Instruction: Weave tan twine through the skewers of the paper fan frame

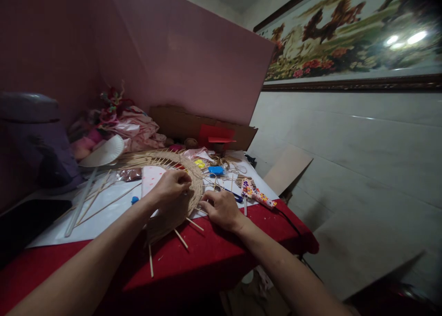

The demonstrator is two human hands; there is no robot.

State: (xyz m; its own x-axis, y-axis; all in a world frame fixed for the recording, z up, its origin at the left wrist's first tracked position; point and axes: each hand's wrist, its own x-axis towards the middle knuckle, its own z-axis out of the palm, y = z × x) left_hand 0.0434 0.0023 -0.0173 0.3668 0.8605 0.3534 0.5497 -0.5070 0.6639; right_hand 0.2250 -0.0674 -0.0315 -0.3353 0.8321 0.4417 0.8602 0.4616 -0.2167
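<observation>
I see the round woven piece (196, 180) at lower centre, sticks (181, 238) jutting towards the red cloth's (221, 244) front edge. My left hand (171, 185) bends over it, fingers pinched; my right hand (223, 209) curls at its right rim. I can't tell what either grips. The patterned glue gun (256, 195) borders my room rightward.

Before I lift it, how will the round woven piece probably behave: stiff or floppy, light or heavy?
The woven piece is probably light, since it looks made of thin strands. The sticks jutting from its edge probably stiffen it, though it may flex. Their ends might snag.
</observation>
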